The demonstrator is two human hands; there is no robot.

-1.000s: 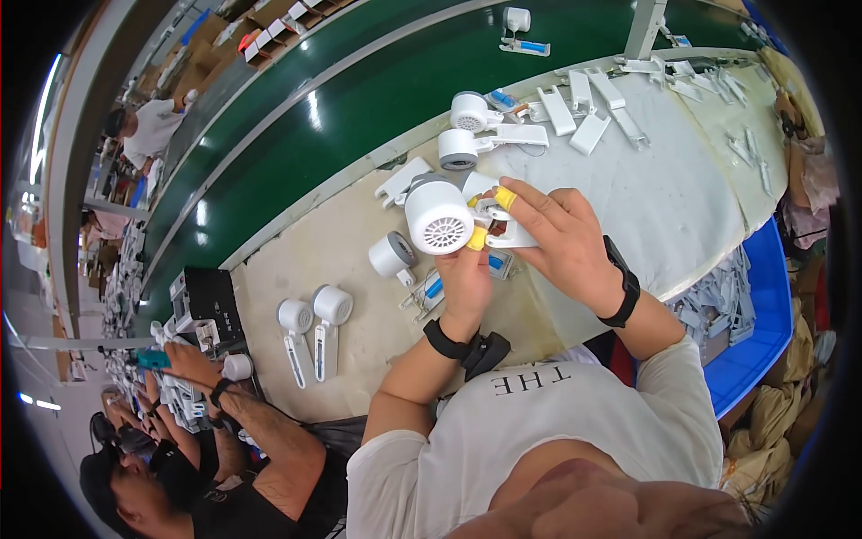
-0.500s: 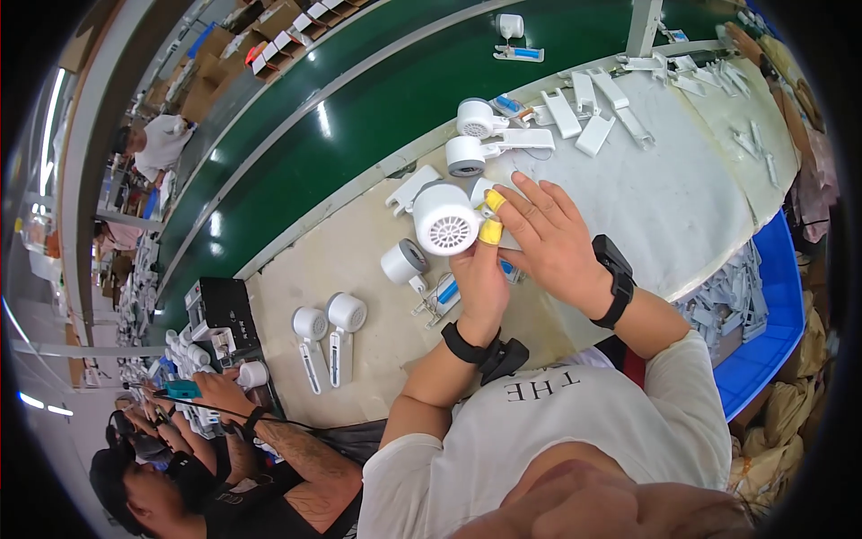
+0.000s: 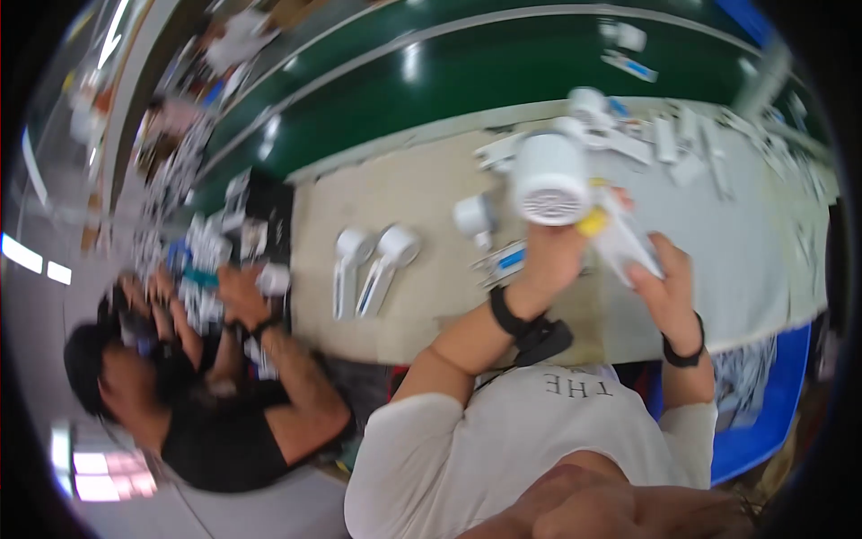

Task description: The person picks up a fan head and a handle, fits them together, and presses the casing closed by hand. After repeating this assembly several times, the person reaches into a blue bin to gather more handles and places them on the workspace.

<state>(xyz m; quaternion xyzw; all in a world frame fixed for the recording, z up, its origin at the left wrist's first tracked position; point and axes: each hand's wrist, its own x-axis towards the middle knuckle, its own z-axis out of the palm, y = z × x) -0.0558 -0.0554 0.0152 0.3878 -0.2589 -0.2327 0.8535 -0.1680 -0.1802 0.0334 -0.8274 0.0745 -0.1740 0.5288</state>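
In front of me I hold a white handheld fan with a round, slotted grille on its head. My left hand is closed around the joint below the head, with yellow wraps on its fingers. My right hand grips the lower end of the white handle, which slants down to the right. Blur hides where handle and head meet. Left of my hands lie a loose fan head and an opened handle with a blue battery.
Two finished-looking fans lie side by side at left. More heads and handle shells lie along the back edge, by a green conveyor. A blue bin stands at right. A co-worker at left holds a green tool.
My right hand has moved from beside the fan head down to the handle's lower end. The fan's handle now shows, and the whole view has swung, with blur.
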